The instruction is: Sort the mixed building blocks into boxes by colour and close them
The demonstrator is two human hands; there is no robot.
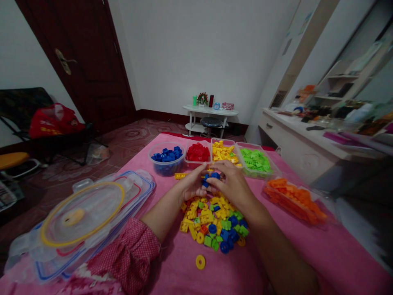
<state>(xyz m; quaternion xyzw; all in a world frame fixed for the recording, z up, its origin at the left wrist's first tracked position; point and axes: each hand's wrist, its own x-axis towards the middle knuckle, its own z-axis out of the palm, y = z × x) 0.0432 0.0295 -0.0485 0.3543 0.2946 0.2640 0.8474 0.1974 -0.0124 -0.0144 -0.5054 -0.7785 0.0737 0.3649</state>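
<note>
My left hand (194, 183) is cupped above the near pile, its palm turned toward the other hand. Several blue toy bricks (211, 178) sit between the two hands, held by the fingers. My right hand (231, 178) curls over these bricks from the right, covering part of them. Just below both hands spreads a mixed pile of toy bricks (208, 219), mostly yellow, with green, blue and a few orange pieces. A yellow brick (179, 176) lies left of my left hand. Nearest me rests a yellow ring (200, 262).
Behind my hands stand a round tub of blue bricks (167, 169) and boxes of red (198, 152), yellow (224, 151) and green bricks (255, 159). An orange-brick box (294, 200) is at right. Stacked clear lids (92, 217) lie left on the pink cloth (175, 270).
</note>
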